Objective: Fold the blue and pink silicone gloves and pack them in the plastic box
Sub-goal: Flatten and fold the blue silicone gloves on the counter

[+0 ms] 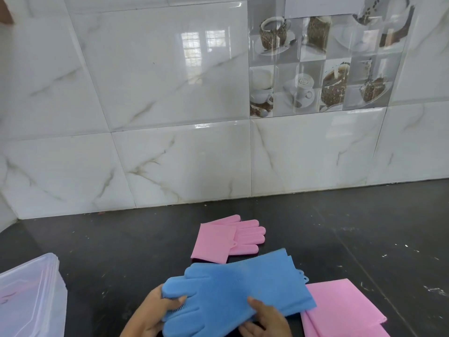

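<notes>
Blue silicone gloves (238, 285) lie stacked and stretched out across the dark counter in front of me, fingers to the left, cuffs to the right. My left hand (155, 310) grips their finger end, thumb on top. My right hand (264, 319) holds the palm part near the lower edge. A folded pink glove (218, 242) rests farther back, its fingers pointing right. Another pink glove (345, 310) lies flat at the lower right, partly under the blue cuffs. The translucent plastic box (29, 297) stands at the left edge.
The black counter (121, 239) runs back to a white marble-tiled wall (170, 154) with a coffee-picture tile. White specks dot the counter on the right.
</notes>
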`<state>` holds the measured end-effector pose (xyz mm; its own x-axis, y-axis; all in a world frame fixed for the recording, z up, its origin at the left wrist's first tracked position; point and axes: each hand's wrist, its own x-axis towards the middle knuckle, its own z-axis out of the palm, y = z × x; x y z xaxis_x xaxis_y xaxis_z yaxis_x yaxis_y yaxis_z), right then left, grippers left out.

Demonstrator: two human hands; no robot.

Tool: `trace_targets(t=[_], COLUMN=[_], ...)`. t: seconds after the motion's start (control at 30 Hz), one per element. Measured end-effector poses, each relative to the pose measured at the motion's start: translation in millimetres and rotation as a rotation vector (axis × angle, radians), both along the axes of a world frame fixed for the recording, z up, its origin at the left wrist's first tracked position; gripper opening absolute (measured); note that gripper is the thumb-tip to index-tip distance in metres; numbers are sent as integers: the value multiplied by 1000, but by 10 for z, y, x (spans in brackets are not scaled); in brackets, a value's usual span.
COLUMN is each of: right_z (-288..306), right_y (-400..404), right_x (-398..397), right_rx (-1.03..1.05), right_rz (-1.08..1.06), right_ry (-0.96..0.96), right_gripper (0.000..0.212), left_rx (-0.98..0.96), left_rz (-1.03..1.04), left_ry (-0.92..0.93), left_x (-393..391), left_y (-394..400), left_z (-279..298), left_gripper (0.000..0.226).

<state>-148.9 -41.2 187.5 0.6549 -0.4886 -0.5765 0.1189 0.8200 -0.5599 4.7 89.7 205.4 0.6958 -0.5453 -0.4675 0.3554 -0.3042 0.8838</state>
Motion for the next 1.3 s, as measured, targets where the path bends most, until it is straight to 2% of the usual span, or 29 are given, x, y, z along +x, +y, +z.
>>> trace_targets(t=[0.07,0.17,0.37,0.53,0.7,0.77,0.9,1.07,1.2,1.3], right_z=[62,90,92,183,175,142,101,116,124,128], right_y=[-139,-351,-534,-655,-792,-824,-815,-808,-838,-832], right_x=[-48,-121,-217,-242,-258,-300,-399,-468,-455,-446], right_rx=[-45,-147,-280,-498,-833,-882,-960,-1093,-1215,-1307], right_rz=[-97,-252,-211,-91,85,119,221,351,366,354], right_ry=[61,144,255,383,615,664,770,927,1025,1080], right_gripper=[41,57,65,41,12,17,10,20,22,17], left_rx=[25,108,205,259,258,249,206,262,301,355], left_rz=[-48,-83,-140,-191,-195,-175,-40,123,165,174], left_ry=[-34,-152,-285,-245,-197,-199,-238,-419,-523,-532], left_x=[200,262,405,480,483,476,448,377,315,278], left_y=[166,68,-7,-29,-16,-23,-39,-80,-109,-120], left_z=[-16,-8,-35,-8,-2,-14,-70,-134,-134,-156], left_gripper=[40,21,21,26,25,25,29,40,40,43])
